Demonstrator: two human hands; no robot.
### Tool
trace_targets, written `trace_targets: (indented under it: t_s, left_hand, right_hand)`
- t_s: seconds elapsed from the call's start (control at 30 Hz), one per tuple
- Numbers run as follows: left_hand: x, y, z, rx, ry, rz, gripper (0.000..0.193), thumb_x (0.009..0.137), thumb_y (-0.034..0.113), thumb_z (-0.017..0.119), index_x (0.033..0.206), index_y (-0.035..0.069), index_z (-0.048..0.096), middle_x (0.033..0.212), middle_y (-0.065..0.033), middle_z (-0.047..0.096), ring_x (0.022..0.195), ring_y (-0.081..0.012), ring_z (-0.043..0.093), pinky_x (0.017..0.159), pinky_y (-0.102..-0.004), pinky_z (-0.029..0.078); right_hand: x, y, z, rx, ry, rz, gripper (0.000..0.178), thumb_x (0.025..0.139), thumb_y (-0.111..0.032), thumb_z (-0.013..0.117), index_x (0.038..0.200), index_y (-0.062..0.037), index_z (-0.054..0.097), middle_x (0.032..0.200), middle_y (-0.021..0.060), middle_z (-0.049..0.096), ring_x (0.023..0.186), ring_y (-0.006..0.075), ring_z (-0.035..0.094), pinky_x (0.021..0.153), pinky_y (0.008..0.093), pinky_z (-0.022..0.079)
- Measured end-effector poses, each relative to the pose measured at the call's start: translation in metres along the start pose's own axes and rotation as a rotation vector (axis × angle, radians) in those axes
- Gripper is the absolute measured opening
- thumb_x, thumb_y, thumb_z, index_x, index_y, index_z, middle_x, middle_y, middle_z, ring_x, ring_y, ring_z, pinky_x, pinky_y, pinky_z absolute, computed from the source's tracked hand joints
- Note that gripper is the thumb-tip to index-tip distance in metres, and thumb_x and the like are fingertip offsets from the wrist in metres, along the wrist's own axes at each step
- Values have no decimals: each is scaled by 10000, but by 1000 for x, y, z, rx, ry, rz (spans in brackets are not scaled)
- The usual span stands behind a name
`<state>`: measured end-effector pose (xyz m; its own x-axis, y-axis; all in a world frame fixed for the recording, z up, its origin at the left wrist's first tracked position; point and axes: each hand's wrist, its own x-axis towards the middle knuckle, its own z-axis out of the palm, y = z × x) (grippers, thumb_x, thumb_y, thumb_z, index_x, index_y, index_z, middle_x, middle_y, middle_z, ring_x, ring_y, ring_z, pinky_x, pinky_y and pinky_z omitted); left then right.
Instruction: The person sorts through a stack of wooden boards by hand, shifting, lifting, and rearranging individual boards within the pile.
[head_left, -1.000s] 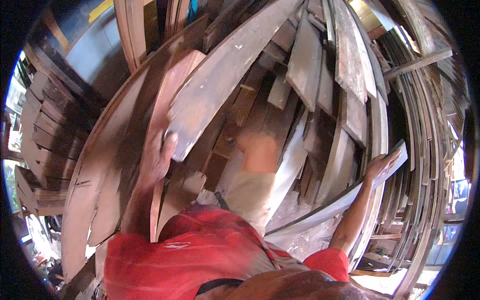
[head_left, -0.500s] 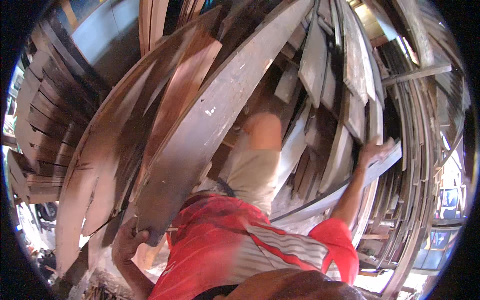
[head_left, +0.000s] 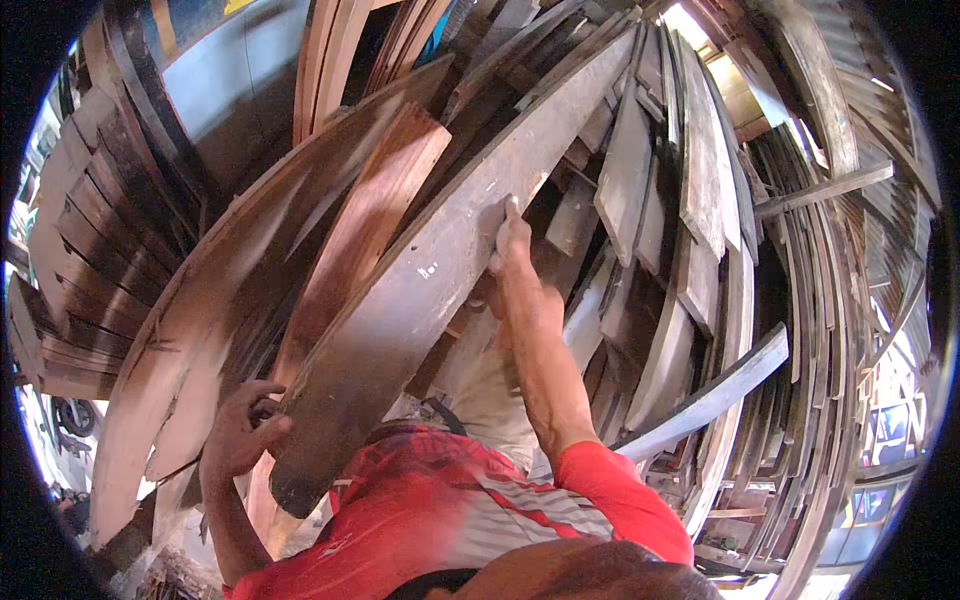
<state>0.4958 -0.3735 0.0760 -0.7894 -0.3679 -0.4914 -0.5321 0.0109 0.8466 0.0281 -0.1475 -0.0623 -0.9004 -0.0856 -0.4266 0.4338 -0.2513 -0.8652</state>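
A long, wide, dark wooden plank slants across the middle, its near end beside my red shirt and its far end at the top. My right hand, arm stretched forward, is closed on the plank's right edge about halfway along; its far fingers are partly hidden. Beside the plank's near left edge is my left hand, fingers half curled and thumb apart from them. Whether its fingertips touch the wood is hard to see. A reddish-brown plank leans just left of the wide one.
Broad pale boards stand to the left. Stacked planks crowd the right, and a narrow grey board juts out near my right side. A short wooden bar sticks out farther right. A blue-grey panel is at the back left.
My right hand has left the narrow grey board and moved left onto the wide plank's edge. My left hand has loosened from the plank's near end and shifted up along its left side.
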Motion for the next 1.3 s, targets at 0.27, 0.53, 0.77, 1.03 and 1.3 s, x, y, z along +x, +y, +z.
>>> trace_targets:
  t_s: [0.27, 0.53, 0.77, 1.03, 1.3]
  left_hand:
    - [14, 97, 1, 341, -229, -344, 560, 795, 326, 823, 1215, 9, 635, 1024, -166, 721, 942, -272, 697, 834, -404, 548]
    - [1, 139, -33, 660, 359, 173, 710, 616, 269, 929, 1194, -18, 632, 1103, -160, 719, 1030, -262, 685, 890, -390, 543]
    - [16, 35, 19, 332, 239, -66, 754, 600, 252, 943, 1216, -27, 609, 1066, -201, 739, 991, -291, 720, 851, -414, 573]
    - [42, -96, 82, 647, 99, -52, 774, 636, 386, 928, 1214, -16, 607, 1036, -220, 734, 988, -347, 723, 838, -447, 573]
    - [22, -55, 92, 295, 8, -93, 719, 651, 395, 922, 1172, -13, 641, 1033, -238, 731, 969, -359, 729, 822, -454, 569]
  right_hand:
    - [-16, -16, 40, 222, 94, 39, 432, 1058, -416, 529, 1006, -11, 672, 888, 70, 644, 747, 213, 611, 679, 385, 526]
    - [-7, -72, 127, 200, 42, -94, 576, 1052, -445, 528, 1309, 71, 543, 1165, 146, 614, 987, 246, 609, 836, 450, 515]
    - [-32, -6, 74, 94, 96, -55, 607, 1016, -544, 545, 938, 48, 654, 841, 82, 642, 664, 178, 544, 601, 364, 466]
    - [24, 57, -5, -503, 264, -291, 675, 994, -575, 569, 982, 92, 670, 865, 125, 668, 774, 235, 608, 700, 431, 508]
    - [3, 30, -11, -522, 285, -337, 638, 1021, -538, 544, 958, 86, 663, 834, 148, 677, 721, 240, 597, 674, 417, 498]
